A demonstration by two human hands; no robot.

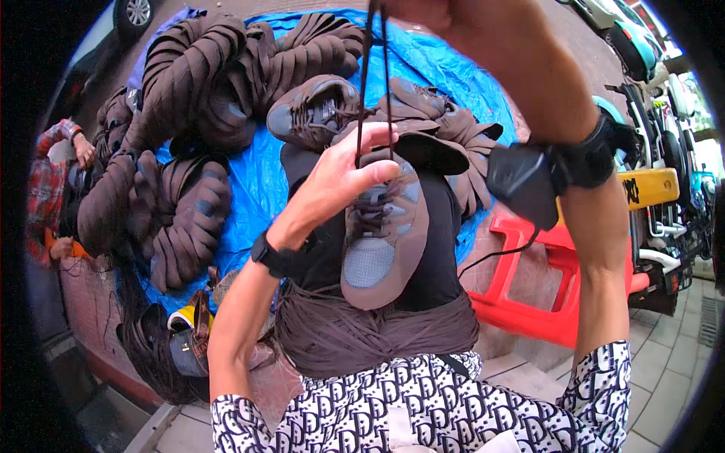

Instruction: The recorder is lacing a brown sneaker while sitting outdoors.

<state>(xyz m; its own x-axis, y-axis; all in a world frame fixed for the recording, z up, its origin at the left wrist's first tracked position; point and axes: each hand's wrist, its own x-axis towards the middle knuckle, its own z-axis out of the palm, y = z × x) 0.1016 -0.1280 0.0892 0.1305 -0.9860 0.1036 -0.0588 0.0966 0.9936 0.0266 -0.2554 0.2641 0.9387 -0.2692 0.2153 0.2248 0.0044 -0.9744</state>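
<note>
Brown shoe (383, 241) rests on my lap over a lace bundle (374, 332); my left hand (340, 177) pinches its laces (374, 83), my right hand (419, 11) pulls them up, grip closed. I judge lacing nearly finished; loose shoes (317, 109) wait on the blue tarp (257, 181)

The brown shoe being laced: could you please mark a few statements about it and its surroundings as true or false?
1. The left hand holds the brown shoe. True.
2. The right hand pulls the dark laces upward. True.
3. The tarp under the shoe piles is green. False: it is blue.
4. The stool to the right is yellow. False: it is red.
5. A bundle of brown laces lies on the lap. True.
</note>
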